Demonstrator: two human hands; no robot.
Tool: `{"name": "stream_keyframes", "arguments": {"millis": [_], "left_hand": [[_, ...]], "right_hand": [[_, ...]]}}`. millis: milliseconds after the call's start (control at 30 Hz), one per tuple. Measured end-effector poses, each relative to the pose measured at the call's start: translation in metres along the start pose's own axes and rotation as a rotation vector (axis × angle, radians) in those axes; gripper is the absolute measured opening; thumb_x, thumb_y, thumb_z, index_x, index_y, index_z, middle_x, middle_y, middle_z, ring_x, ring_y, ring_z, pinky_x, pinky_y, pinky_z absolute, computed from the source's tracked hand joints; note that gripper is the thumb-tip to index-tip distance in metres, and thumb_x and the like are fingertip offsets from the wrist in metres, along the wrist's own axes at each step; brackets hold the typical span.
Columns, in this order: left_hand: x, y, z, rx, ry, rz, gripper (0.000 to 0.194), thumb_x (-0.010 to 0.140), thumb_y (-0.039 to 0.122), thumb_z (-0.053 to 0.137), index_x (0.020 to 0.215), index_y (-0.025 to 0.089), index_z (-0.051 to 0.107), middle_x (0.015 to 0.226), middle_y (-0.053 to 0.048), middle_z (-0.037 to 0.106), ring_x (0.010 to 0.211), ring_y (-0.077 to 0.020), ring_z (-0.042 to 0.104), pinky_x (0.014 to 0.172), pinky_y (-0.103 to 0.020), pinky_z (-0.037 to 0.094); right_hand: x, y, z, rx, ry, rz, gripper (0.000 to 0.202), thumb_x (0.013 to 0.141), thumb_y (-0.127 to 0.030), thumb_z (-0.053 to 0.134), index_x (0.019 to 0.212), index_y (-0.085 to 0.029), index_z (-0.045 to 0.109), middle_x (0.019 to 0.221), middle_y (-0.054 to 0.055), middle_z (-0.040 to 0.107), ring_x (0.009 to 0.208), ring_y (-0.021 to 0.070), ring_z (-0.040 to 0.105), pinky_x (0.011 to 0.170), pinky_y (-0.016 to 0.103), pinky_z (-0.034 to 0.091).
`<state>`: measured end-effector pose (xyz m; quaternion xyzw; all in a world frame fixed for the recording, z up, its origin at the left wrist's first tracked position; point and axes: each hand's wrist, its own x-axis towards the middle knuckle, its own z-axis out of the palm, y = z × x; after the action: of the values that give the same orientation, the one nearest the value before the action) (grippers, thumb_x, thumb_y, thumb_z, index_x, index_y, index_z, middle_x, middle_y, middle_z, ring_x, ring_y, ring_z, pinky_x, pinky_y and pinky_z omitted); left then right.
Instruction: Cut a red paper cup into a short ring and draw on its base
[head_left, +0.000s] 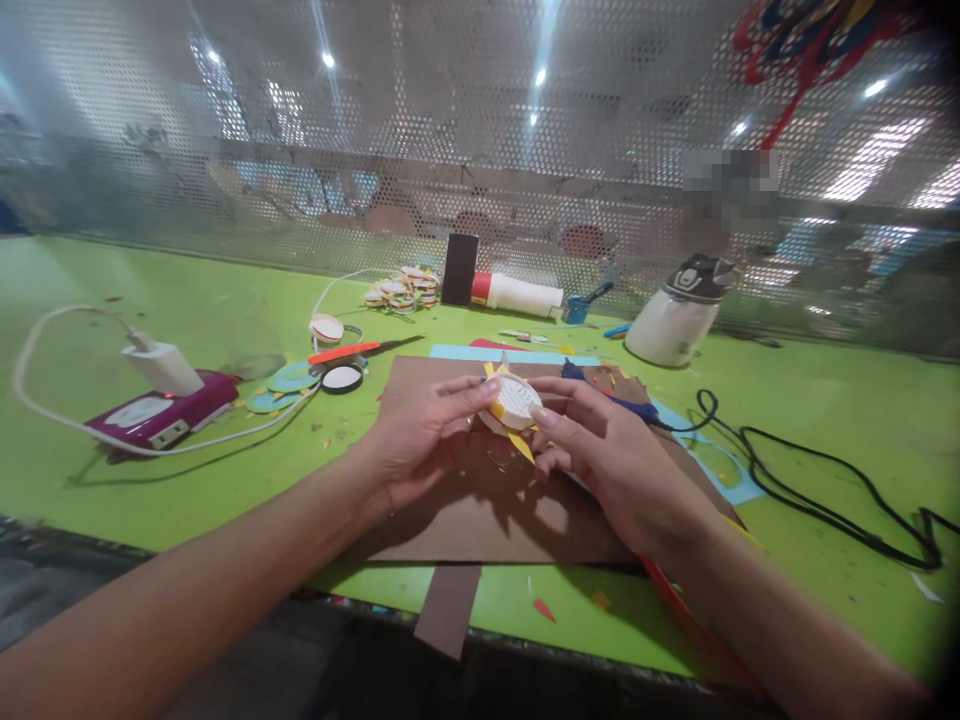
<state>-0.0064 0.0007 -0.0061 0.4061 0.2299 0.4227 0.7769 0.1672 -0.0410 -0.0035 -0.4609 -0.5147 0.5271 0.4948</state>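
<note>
Between my two hands is a small round white disc (516, 398) with yellow pointed pieces sticking out around its rim. My left hand (427, 425) grips its left edge, thumb on top. My right hand (600, 440) pinches the right edge with thumb and fingers; the fingertips beneath are partly hidden. The disc is held above a brown board (480, 520) lying on the green table. Just behind my right hand lies a dark blue tool with a black cord (817, 500), its front part partly covered by my fingers.
On the left are a purple power strip (161, 410) with a white charger (161, 365), an orange-handled knife (345, 352) and pale green paper discs (292, 377). Toward the back stand a phone (460, 270), a white-and-red roll (517, 294), several similar discs (401, 290) and a white spray bottle (667, 325).
</note>
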Motion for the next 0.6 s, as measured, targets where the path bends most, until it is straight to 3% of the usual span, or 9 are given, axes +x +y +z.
{"name": "stream_keyframes", "arguments": {"millis": [167, 433, 600], "left_hand": [[-0.001, 0.000, 0.003, 0.013, 0.073, -0.006, 0.014, 0.085, 0.009, 0.063, 0.095, 0.010, 0.074, 0.089, -0.010, 0.073, 0.067, -0.0118, 0.066, 0.062, -0.021, 0.054], [-0.001, -0.003, 0.002, 0.042, 0.034, -0.018, 0.017, 0.084, 0.012, 0.066, 0.099, 0.009, 0.074, 0.094, -0.013, 0.075, 0.074, -0.0150, 0.070, 0.068, -0.024, 0.056], [-0.001, -0.002, 0.002, 0.057, 0.036, -0.014, 0.017, 0.085, 0.011, 0.065, 0.098, 0.010, 0.075, 0.094, -0.012, 0.075, 0.075, -0.0142, 0.069, 0.069, -0.023, 0.056]], "right_hand": [[0.000, 0.000, 0.001, 0.012, 0.006, 0.053, 0.053, 0.076, -0.041, 0.077, 0.120, -0.022, 0.055, 0.100, 0.006, 0.063, 0.078, 0.0145, 0.060, 0.060, 0.026, 0.053], [0.005, 0.005, -0.008, 0.230, -0.171, 0.120, 0.036, 0.079, -0.025, 0.075, 0.113, -0.021, 0.063, 0.102, 0.007, 0.065, 0.077, 0.0132, 0.060, 0.068, 0.026, 0.054], [0.007, 0.009, -0.009, 0.262, -0.167, 0.129, 0.034, 0.077, -0.024, 0.076, 0.110, -0.023, 0.066, 0.104, 0.006, 0.067, 0.081, 0.0141, 0.062, 0.073, 0.029, 0.052]]}}
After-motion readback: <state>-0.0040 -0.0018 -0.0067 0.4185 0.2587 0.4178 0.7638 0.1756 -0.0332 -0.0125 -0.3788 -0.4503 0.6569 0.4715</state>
